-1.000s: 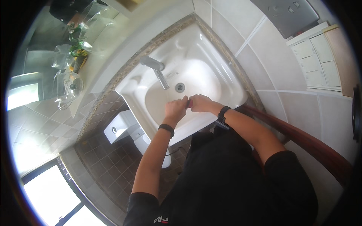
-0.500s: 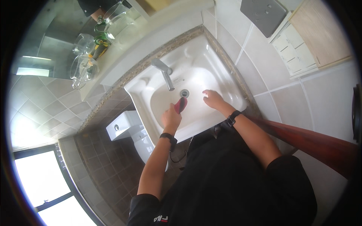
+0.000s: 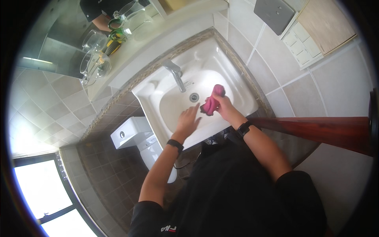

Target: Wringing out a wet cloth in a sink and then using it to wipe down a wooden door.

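Observation:
A crumpled pink cloth (image 3: 213,103) with dark edges is gripped in my right hand (image 3: 225,109), over the right half of the white washbasin (image 3: 173,123). Its exact kind cannot be made out. My left hand (image 3: 187,121) is empty, fingers apart, above the basin's near left part and just left of the cloth. Between the hands and the chrome faucet (image 3: 175,75) lies the round drain (image 3: 194,97), uncovered. No water shows running from the spout.
Beyond the basin, a ledge below the mirror holds a clear glass pitcher (image 3: 94,67) and a green-and-yellow item (image 3: 114,43). At left, low down, stands a white toilet (image 3: 130,132). A dark red wooden door edge (image 3: 312,132) juts in from the right.
The pink cloth has passed from my left hand to my right and moved rightward. My left hand has let go and spread its fingers.

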Action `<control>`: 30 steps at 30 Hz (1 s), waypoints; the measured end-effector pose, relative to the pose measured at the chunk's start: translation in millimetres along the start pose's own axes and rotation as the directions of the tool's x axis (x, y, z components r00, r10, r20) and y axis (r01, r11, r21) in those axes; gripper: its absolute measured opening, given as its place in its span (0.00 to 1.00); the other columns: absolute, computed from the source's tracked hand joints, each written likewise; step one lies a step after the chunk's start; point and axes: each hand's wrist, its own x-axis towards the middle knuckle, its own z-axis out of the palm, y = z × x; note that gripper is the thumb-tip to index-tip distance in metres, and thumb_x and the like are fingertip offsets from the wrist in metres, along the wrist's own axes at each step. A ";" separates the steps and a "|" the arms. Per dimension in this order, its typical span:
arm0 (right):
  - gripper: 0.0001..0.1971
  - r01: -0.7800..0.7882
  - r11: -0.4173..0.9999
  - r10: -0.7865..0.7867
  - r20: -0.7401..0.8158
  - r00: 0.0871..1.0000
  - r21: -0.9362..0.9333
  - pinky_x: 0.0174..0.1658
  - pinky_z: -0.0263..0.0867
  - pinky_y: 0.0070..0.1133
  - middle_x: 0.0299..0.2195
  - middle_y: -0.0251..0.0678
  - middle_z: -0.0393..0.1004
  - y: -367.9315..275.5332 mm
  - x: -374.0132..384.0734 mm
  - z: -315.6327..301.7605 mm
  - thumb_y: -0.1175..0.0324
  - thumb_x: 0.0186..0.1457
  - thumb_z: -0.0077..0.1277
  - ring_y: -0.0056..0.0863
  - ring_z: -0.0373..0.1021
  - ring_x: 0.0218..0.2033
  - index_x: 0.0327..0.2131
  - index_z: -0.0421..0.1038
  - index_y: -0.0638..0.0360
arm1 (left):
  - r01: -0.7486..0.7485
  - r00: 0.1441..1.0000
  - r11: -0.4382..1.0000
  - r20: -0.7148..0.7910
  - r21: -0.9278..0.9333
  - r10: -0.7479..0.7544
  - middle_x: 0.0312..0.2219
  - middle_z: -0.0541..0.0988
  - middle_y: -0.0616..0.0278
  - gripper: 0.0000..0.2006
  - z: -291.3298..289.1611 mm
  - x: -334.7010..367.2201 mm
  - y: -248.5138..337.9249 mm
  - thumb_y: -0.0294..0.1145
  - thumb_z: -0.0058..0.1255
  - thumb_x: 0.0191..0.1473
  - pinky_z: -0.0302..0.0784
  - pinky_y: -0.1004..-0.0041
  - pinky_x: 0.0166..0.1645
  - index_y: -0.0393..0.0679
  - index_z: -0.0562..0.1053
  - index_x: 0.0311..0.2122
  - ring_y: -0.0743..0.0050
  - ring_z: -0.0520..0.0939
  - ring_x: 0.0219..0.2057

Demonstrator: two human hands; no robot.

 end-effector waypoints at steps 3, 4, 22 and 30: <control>0.17 0.115 0.986 -0.117 0.009 0.993 0.118 0.50 0.73 0.31 0.40 0.42 0.78 -4.0 -2.8 10.0 0.58 0.62 0.56 0.34 0.78 0.43 0.44 0.71 0.62 | 0.164 0.964 0.857 0.105 0.489 -0.244 0.49 0.79 0.51 0.22 7.7 -45.9 -96.2 0.42 0.50 0.62 0.67 0.57 0.62 0.43 0.72 0.58 0.50 0.75 0.57; 0.16 0.137 0.974 -0.133 -0.033 0.991 0.182 0.51 0.73 0.31 0.40 0.44 0.78 -6.7 -4.4 2.1 0.61 0.62 0.57 0.35 0.77 0.44 0.45 0.70 0.63 | 0.149 0.967 0.864 0.110 0.481 -0.228 0.49 0.79 0.51 0.22 5.2 -40.5 -96.8 0.42 0.50 0.62 0.67 0.57 0.62 0.43 0.72 0.58 0.50 0.75 0.57; 0.22 0.199 0.747 -0.063 0.231 0.971 -0.635 0.49 0.70 0.25 0.46 0.42 0.79 -25.4 -73.1 31.8 0.55 0.65 0.48 0.28 0.74 0.48 0.52 0.74 0.63 | 0.489 0.872 0.683 0.277 -0.542 -0.404 0.31 0.81 0.57 0.24 -33.4 -1.2 -14.1 0.25 0.59 0.50 0.79 0.70 0.27 0.40 0.70 0.55 0.71 0.81 0.21; 0.29 0.187 0.348 -0.382 0.044 0.923 -0.919 0.60 0.64 0.32 0.53 0.51 0.74 29.1 -53.5 -33.4 0.62 0.54 0.51 0.45 0.69 0.58 0.60 0.68 0.57 | 0.583 0.811 0.799 0.163 -0.147 -0.562 0.25 0.79 0.62 0.12 -19.3 -70.4 -144.9 0.26 0.59 0.45 0.75 0.68 0.30 0.34 0.77 0.37 0.72 0.80 0.24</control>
